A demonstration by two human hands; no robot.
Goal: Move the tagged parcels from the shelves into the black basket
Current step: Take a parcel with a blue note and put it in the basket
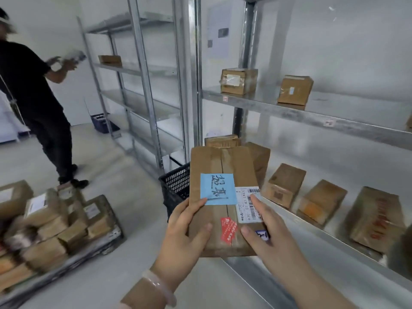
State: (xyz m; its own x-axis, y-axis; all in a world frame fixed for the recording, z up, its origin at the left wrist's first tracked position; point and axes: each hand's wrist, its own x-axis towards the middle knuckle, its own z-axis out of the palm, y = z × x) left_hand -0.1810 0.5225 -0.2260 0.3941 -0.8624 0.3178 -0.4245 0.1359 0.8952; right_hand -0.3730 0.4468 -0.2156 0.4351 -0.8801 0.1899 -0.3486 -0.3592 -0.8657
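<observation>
**Inspector:** State of the grip?

**Recorder:** Both hands are clamped on one tagged parcel [223,166]. The left hand [189,228] wraps its lower left edge, with the thumb on the front face and one fingertip touching the blue tag [219,189]. The right hand [265,235] wraps the lower right edge, thumb on the face, forefinger laid across the white barcode label [249,204].

**Inspector:** And the parcel itself?

**Recorder:** Brown, taped down the middle, held in the air with its face to the camera. The handwritten tag sits mid-face. A red sticker [228,230] lies below it, between the thumbs.

**Inspector:** The basket?

**Recorder:** The black basket [176,186] stands just left of the parcel and behind it — only a mesh wall and corner show.

**Inspector:** Surroundings?

**Recorder:** Right of the parcel, three brown boxes [321,204] lie on the lower shelf [289,221]. Above and to the right, two boxes [238,80] stand on the upper shelf [334,112]. Far left, a crate heaped with parcels [55,219]. Above that, a person in black [33,85] — blurred. Below the parcel, a pale bracelet [159,286] circles the left wrist.
</observation>
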